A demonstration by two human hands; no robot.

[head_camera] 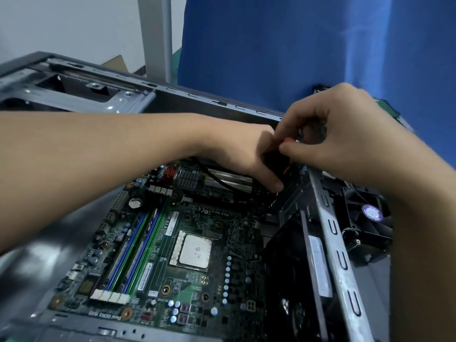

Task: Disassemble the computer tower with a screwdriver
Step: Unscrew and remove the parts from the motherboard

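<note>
Fingers (276, 183) curled, both sets gripping one tool, right of centre. Filling lower frame: opened computer tower (197, 99) on its side; green motherboard (172, 243) inside, lower centre; left hand (246, 154) and right hand (340, 134) meeting above its upper edge; between them, black-and-orange screwdriver (274, 159).

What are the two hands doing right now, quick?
Left hand: closed, gripping the screwdriver handle.
Right hand: closed, pinching the screwdriver's top end.

Single head-worn view, looking forward and down, close over the open computer tower (172, 243), wide-angle.
</note>
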